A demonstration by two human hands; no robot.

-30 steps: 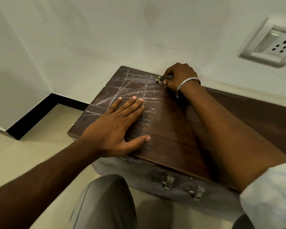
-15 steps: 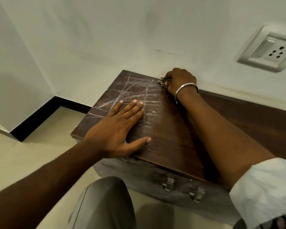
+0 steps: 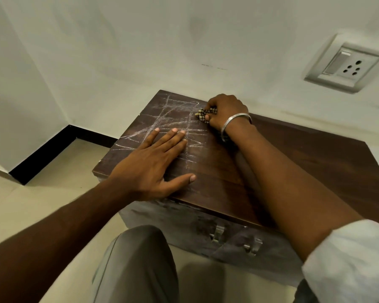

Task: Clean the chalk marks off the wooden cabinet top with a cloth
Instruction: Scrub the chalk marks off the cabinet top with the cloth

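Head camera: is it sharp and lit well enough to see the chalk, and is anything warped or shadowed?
Head view: dim, even, yellowish light, no glare; chalk marks read clearly on the cabinet top; the right forearm casts a soft shadow on the wood; wide-angle lens tilts the wall socket; the cloth in the right hand looks slightly soft.

Pale walls [image 3: 92,53], black skirting [image 3: 42,155], beige floor [image 3: 31,206], wall socket [image 3: 344,64]

I see the cabinet top [image 3: 304,162] mid-frame — chalk marks [image 3: 162,121] upper left, left hand [image 3: 149,162] flat on them, right hand [image 3: 225,110] clutching the cloth [image 3: 204,113].
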